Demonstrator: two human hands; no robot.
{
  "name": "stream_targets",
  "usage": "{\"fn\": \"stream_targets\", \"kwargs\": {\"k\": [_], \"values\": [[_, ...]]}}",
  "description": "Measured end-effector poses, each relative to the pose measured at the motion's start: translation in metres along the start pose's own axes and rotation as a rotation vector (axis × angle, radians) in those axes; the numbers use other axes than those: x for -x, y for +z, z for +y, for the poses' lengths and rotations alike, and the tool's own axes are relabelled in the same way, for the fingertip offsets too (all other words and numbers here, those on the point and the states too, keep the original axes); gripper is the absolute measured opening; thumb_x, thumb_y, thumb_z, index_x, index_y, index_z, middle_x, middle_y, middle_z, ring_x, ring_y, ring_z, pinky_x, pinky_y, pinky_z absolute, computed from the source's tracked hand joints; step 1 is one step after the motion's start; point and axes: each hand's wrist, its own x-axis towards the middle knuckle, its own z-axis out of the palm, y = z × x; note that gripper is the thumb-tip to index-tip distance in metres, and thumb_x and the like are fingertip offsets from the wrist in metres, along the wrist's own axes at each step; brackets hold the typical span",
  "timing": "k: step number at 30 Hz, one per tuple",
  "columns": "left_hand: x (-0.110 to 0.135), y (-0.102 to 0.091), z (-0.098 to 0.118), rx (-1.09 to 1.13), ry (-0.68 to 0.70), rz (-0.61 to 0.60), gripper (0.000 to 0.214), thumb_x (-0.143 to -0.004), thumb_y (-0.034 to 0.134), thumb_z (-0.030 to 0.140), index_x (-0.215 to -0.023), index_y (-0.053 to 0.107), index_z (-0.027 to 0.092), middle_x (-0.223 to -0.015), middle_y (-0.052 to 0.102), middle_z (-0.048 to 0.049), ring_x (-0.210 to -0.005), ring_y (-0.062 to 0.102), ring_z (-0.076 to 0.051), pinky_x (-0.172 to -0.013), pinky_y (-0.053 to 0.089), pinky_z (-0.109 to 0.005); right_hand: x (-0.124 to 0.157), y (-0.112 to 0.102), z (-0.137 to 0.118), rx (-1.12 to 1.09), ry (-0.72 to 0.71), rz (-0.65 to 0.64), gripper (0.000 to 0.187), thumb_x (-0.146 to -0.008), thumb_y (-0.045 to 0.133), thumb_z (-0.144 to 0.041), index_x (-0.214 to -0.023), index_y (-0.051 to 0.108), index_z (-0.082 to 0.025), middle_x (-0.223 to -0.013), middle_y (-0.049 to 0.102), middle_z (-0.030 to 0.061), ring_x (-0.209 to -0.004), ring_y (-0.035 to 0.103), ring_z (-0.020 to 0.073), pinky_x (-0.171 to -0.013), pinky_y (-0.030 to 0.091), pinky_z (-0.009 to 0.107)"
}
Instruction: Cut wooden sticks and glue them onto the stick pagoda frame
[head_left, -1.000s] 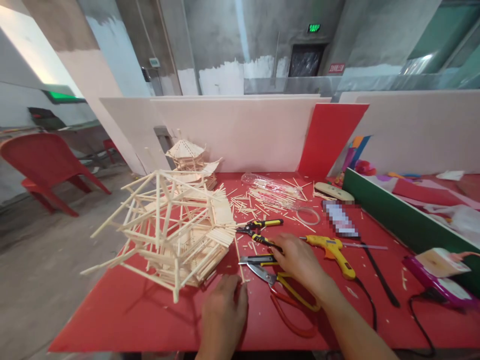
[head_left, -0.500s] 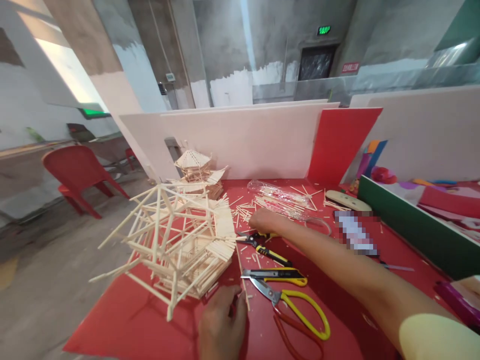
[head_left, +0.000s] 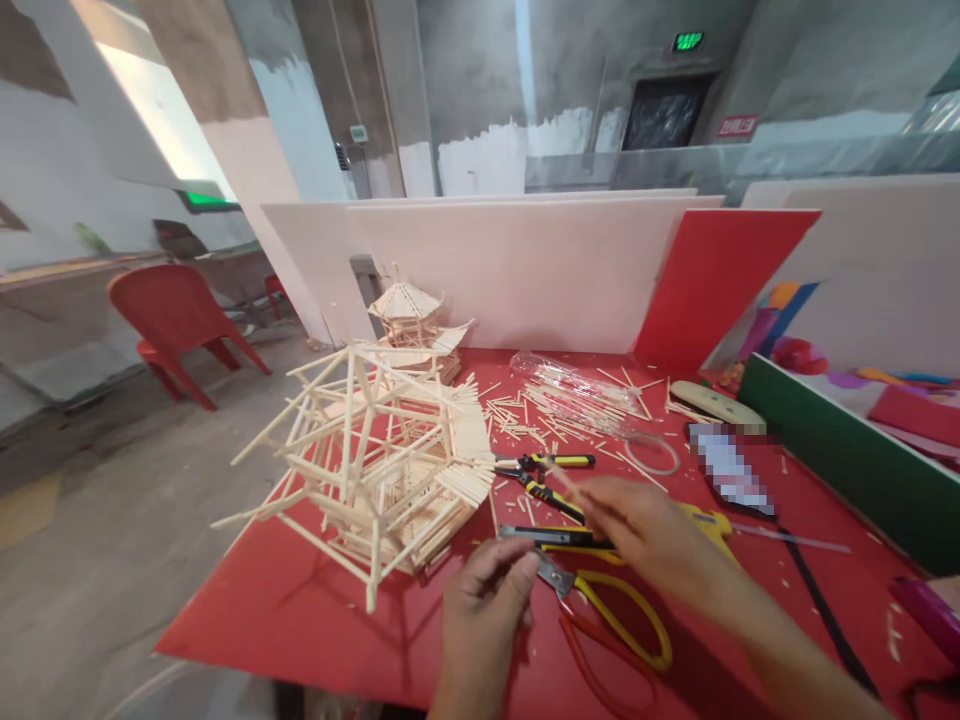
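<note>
Lower centre: right hand point(head_left: 637, 520) pinches a thin stick point(head_left: 562, 477); left hand point(head_left: 484, 605), grip unclear. A leftward knock could crack the stick frame point(head_left: 359, 440), centre-left.

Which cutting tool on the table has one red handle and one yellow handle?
The scissors, with wide looped handles. The pliers have black-and-yellow handles, and the knife shows no red.

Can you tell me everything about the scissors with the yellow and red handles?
The scissors lie on the red table, handles spread apart. The yellow handle and the red handle are loops. The gray blades look like metal, partly hidden behind the left hand; I can't tell whether it touches them. A utility knife lies just beyond.
</note>
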Motion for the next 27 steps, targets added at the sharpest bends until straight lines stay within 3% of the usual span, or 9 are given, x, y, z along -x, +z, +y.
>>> {"fn": "stream_targets", "kwargs": {"k": [2, 4, 7, 10, 14, 17, 23, 27], "values": [[-0.001, 0.006, 0.005, 0.085, -0.054, -0.003, 0.038, -0.066, 0.080, 0.045, -0.092, 0.076, 0.016, -0.052, 0.055, 0.0033, -0.039, 0.042, -0.007, -0.039, 0.033, -0.018, 0.025, 0.018, -0.028, -0.212, 0.003, 0.080, 0.029, -0.101, 0.039, -0.032, -0.103, 0.067, -0.026, -0.095, 0.070, 0.0027, -0.085, 0.066, 0.0161, -0.075, 0.051, 0.026], [-0.002, 0.009, 0.008, 0.129, -0.038, -0.024, 0.032, -0.064, 0.082, 0.044, -0.077, 0.074, 0.015, -0.049, 0.052, 0.0042, -0.040, 0.042, -0.006, -0.038, 0.032, -0.016, 0.036, 0.033, -0.053, -0.281, 0.026, 0.138, 0.029, -0.100, 0.040, -0.031, -0.100, 0.068, -0.025, -0.091, 0.070, 0.0038, -0.082, 0.066, 0.0169, -0.075, 0.050, 0.027], [-0.002, 0.007, 0.011, 0.192, -0.010, -0.020, 0.029, -0.066, 0.081, 0.041, -0.069, 0.069, 0.015, -0.048, 0.054, 0.0046, -0.040, 0.042, -0.004, -0.039, 0.033, -0.014, 0.040, 0.042, -0.066, -0.347, 0.038, 0.158, 0.032, -0.100, 0.039, -0.032, -0.097, 0.070, -0.025, -0.090, 0.072, 0.0036, -0.083, 0.067, 0.0163, -0.076, 0.051, 0.026], [0.002, 0.001, 0.013, 0.262, -0.035, -0.009, 0.027, -0.072, 0.076, 0.040, -0.074, 0.064, 0.016, -0.056, 0.062, 0.0025, -0.041, 0.050, -0.007, -0.037, 0.036, -0.015, 0.048, 0.039, -0.048, -0.362, 0.094, 0.154, 0.033, -0.099, 0.041, -0.037, -0.096, 0.072, -0.026, -0.092, 0.074, 0.0030, -0.086, 0.068, 0.0167, -0.076, 0.051, 0.025], [0.008, -0.004, 0.014, 0.279, -0.042, -0.045, 0.028, -0.070, 0.078, 0.037, -0.076, 0.059, 0.017, -0.060, 0.066, 0.0008, -0.047, 0.061, -0.013, -0.035, 0.042, -0.018, 0.068, 0.037, -0.009, -0.262, 0.281, 0.273, 0.032, -0.096, 0.046, -0.041, -0.100, 0.073, -0.024, -0.098, 0.074, 0.0067, -0.088, 0.069, 0.0214, -0.080, 0.054, 0.033], [0.011, -0.004, 0.016, 0.266, -0.017, -0.046, 0.027, -0.068, 0.080, 0.033, -0.078, 0.063, 0.015, -0.060, 0.066, 0.0000, -0.049, 0.060, -0.012, -0.039, 0.044, -0.017, 0.071, 0.041, -0.007, -0.291, 0.288, 0.294, 0.028, -0.094, 0.050, -0.042, -0.099, 0.073, -0.026, -0.100, 0.074, 0.0059, -0.089, 0.070, 0.0219, -0.080, 0.055, 0.034], [0.012, -0.009, 0.028, 0.379, -0.070, 0.062, 0.029, -0.064, 0.083, 0.033, -0.077, 0.066, 0.014, -0.048, 0.061, 0.0028, -0.039, 0.048, -0.005, -0.037, 0.035, -0.013, 0.052, 0.050, -0.065, -0.486, 0.092, 0.293, 0.025, -0.088, 0.061, -0.043, -0.102, 0.070, -0.026, -0.093, 0.074, 0.0030, -0.078, 0.069, 0.0165, -0.066, 0.055, 0.023], [0.009, -0.010, 0.036, 0.533, -0.136, 0.148, 0.036, -0.053, 0.089, 0.029, -0.077, 0.066, 0.016, -0.051, 0.060, 0.0053, -0.043, 0.051, -0.005, -0.042, 0.041, -0.013, 0.031, 0.055, -0.088, -0.536, 0.051, 0.369, 0.021, -0.088, 0.062, -0.041, -0.098, 0.069, -0.024, -0.087, 0.073, 0.0020, -0.074, 0.068, 0.0148, -0.062, 0.054, 0.021]]}}
